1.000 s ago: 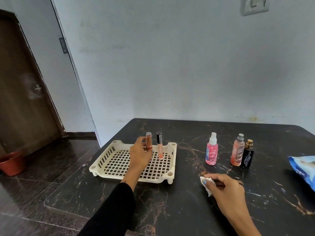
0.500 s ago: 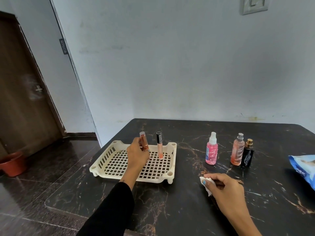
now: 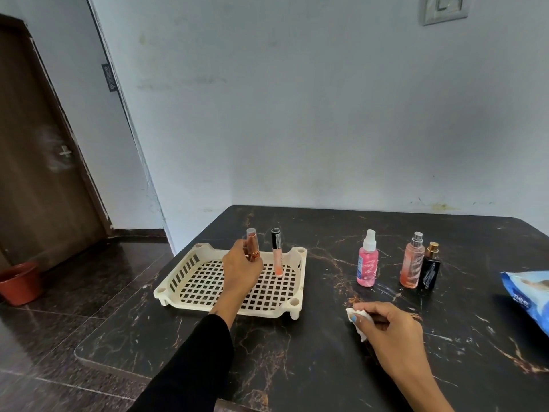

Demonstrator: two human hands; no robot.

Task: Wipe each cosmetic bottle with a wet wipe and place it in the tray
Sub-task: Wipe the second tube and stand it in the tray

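Note:
My left hand [image 3: 240, 270] grips a copper-coloured tube [image 3: 252, 243] upright over the back of the cream lattice tray [image 3: 175, 285]. A slim black-capped orange tube [image 3: 277, 252] stands in the tray just to its right. My right hand [image 3: 392, 330] rests on the dark marble table and pinches a crumpled white wet wipe [image 3: 358, 318]. On the table to the right stand a pink spray bottle [image 3: 367, 260], a peach spray bottle [image 3: 412, 263] and a small black bottle with a gold cap [image 3: 430, 267].
A blue wet-wipe pack [image 3: 527, 295] lies at the table's right edge. The table [image 3: 297, 367] meets the wall at the back; its left edge drops to a dark tiled floor with a red pot [image 3: 19, 282] and a brown door behind.
My left hand has shifted the copper tube a little to the left within the tray, away from the orange tube. My right hand with the wipe has stayed put.

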